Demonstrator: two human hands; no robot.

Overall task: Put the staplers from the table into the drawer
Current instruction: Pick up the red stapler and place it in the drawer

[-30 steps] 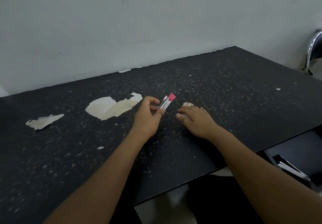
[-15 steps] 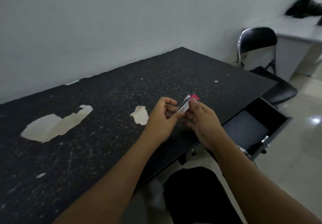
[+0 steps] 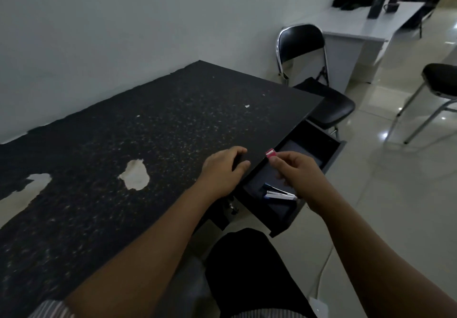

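The right hand [image 3: 295,171] pinches the pink stapler [image 3: 270,153] above the open drawer [image 3: 331,155], poised to drop it beside 1 stapler [image 3: 278,194] already inside. The left hand [image 3: 222,169], half-curled, rests on the table [image 3: 148,132] edge, likely for balance.

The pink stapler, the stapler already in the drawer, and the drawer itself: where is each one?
pink stapler [image 3: 270,152], head view, on its pink end above the right hand's fingers.
stapler in the drawer [image 3: 278,193], head view, on its metal middle.
drawer [image 3: 334,154], head view, on its far front panel.

Your table [image 3: 173,124] is black with pale speckles and cream patches; the stapler [image 3: 270,153] you pinch is pink-red, the drawer [image 3: 332,154] dark, its stapler [image 3: 279,193] blue and silver.
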